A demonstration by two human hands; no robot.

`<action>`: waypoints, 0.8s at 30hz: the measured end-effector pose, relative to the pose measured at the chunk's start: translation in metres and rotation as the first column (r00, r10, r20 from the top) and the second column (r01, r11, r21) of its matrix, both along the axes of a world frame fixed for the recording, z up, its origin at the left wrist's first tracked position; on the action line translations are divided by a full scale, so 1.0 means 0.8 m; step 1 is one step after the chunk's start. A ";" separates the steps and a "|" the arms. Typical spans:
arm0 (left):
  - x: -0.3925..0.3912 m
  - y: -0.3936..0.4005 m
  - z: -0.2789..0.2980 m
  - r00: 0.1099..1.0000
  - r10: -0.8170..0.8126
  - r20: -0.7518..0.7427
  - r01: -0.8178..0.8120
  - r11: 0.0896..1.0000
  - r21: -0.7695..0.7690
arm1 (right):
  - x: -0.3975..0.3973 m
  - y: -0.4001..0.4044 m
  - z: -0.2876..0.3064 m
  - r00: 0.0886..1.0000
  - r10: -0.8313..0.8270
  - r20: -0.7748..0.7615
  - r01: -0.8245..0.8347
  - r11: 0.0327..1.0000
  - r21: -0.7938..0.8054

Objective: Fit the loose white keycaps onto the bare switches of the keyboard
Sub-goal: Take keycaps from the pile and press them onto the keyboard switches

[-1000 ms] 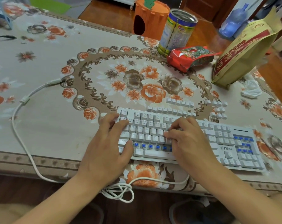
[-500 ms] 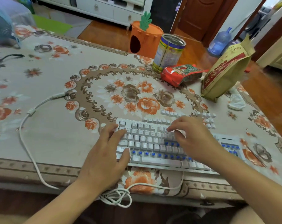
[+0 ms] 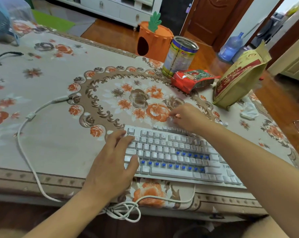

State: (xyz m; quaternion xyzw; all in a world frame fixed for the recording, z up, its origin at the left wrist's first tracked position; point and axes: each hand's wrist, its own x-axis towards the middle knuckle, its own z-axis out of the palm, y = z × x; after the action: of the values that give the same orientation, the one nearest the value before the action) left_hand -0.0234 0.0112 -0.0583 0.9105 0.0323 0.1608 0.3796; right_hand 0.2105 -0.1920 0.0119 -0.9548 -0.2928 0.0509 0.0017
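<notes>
The white full-size plastic keyboard (image 3: 178,157) lies at the near edge of the flower-printed beige tablecloth (image 3: 59,79), at about 5 o'clock in the view; its right end is hidden under the right forearm. Bare blue switches (image 3: 170,165) show in two rows, roughly five in the upper run and ten in the lower, though blur makes the count uncertain. Key legends are too soft to read, and only a cut-off letter "m" shows on the case by the forearm.

Loose white keycaps (image 3: 164,127) lie in a row just beyond the keyboard's far edge, partly covered by the right hand (image 3: 190,117), whose curled fingers pinch at them; whether one is actually gripped cannot be told. The left hand (image 3: 111,167) rests flat on the keyboard's left end, fingers relaxed and holding nothing.

One white cable (image 3: 32,115) loops off toward 9 o'clock. At 1 o'clock stand one printed metal tin (image 3: 179,57), one red foil snack bag (image 3: 193,79) and one tan paper bag with a red label (image 3: 239,78); their writing is unreadable.
</notes>
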 end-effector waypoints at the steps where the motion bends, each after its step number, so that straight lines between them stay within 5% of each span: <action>1: 0.000 0.000 0.000 1.000 0.002 -0.005 -0.002 1.000 -0.001 | 0.002 0.003 -0.003 1.000 0.019 0.018 -0.019 1.000 -0.017; 7: -0.001 -0.002 0.002 1.000 -0.008 -0.009 0.008 0.999 0.037 | 0.006 0.009 -0.009 0.989 0.123 0.087 -0.116 0.990 -0.075; 14: 0.004 -0.004 0.014 0.994 0.035 -0.105 -0.038 0.999 -0.031 | -0.055 -0.010 0.019 0.997 -0.018 0.075 -0.012 0.927 0.374; 19: 0.026 -0.009 0.048 0.975 -0.021 -0.220 -0.019 0.984 -0.178 | -0.132 -0.073 0.030 0.998 -0.068 -0.009 0.062 0.843 0.535; 24: 0.055 -0.011 0.071 0.941 -0.035 -0.336 0.037 0.999 -0.002 | -0.163 -0.103 0.025 1.000 -0.019 -0.025 0.030 0.799 0.601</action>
State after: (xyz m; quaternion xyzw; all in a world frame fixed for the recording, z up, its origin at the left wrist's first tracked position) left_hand 0.0203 0.0028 -0.0015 0.9259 0.0796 -0.0035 0.3693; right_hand 0.0804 -0.2743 0.0317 -0.9082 -0.2816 -0.0363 0.3075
